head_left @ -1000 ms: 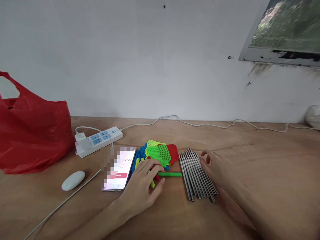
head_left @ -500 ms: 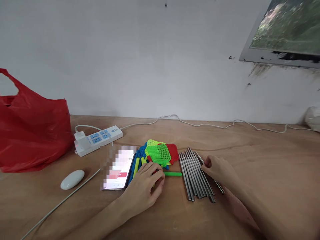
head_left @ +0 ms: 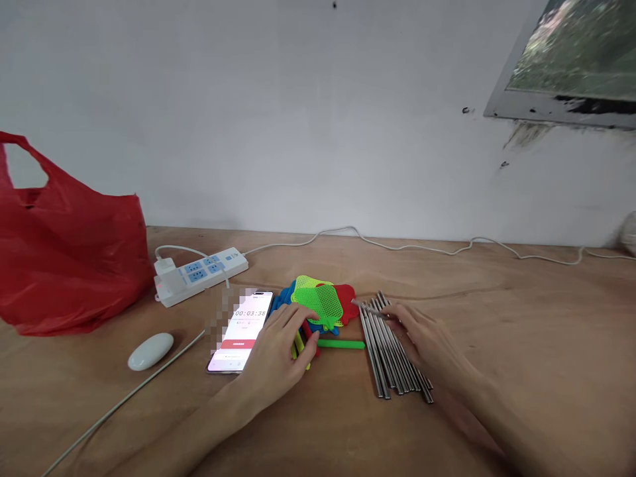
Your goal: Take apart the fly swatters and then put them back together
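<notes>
My right hand (head_left: pixel 422 334) pinches one thin metal rod (head_left: pixel 368 309), whose far end points left above a row of similar metal rods (head_left: pixel 392 358) lying side by side. Over a heap of plastic fly swatter pieces rests my left hand (head_left: pixel 278 348), thumb and fingers apart, holding nothing that I can see. A green mesh head (head_left: pixel 320 306) lies on top there, with a yellow-green one (head_left: pixel 307 283) and a red one (head_left: pixel 346 301) beneath. A green handle (head_left: pixel 342 344) sticks out to the right of my left fingertips. The left hand partly hides red, yellow and blue pieces.
A phone (head_left: pixel 246 324) with a running timer lies left of the heap. Behind it are a white power strip (head_left: pixel 201 276) and a cable (head_left: pixel 407 248) along the wall. A white mouse (head_left: pixel 150 351) and red plastic bag (head_left: pixel 74 258) are at left.
My right hand has lifted one rod from the right side of the row and swung it leftward over the others. The left thumb and fingers have spread a little; the view has shifted slightly.
</notes>
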